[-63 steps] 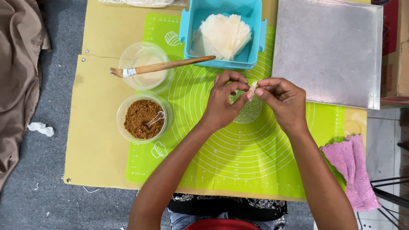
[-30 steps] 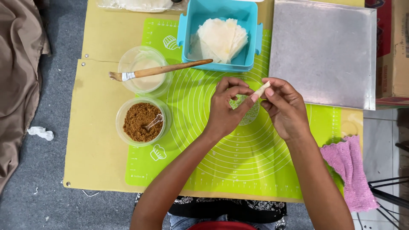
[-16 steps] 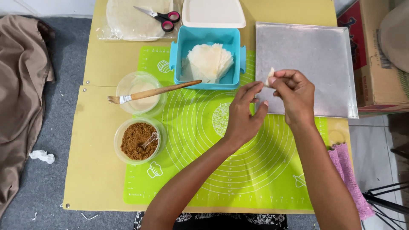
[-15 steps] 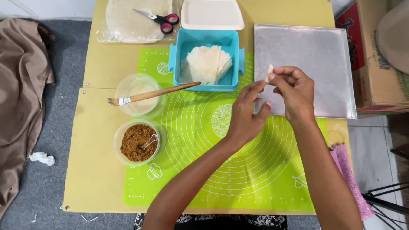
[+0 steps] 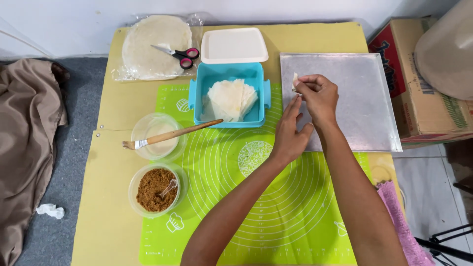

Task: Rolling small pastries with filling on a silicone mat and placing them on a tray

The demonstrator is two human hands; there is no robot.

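Right hand (image 5: 319, 93) pinches a small folded pastry (image 5: 295, 82) at its fingertips over the tray's (image 5: 364, 108) near-left corner, left hand (image 5: 289, 132) just below, fingers loose and empty; it looks light, soft and tearable, best held gently by its folded edges.

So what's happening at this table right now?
A person is working with thin pastry sheets. The right hand pinches a small folded pastry piece over the near-left corner of a bare metal tray. The left hand hovers open just below it, holding nothing. A blue tub holds a stack of cut wrappers. On the left stand a bowl of brown filling and a clear bowl with a brush laid across it, all beside a green baking mat.
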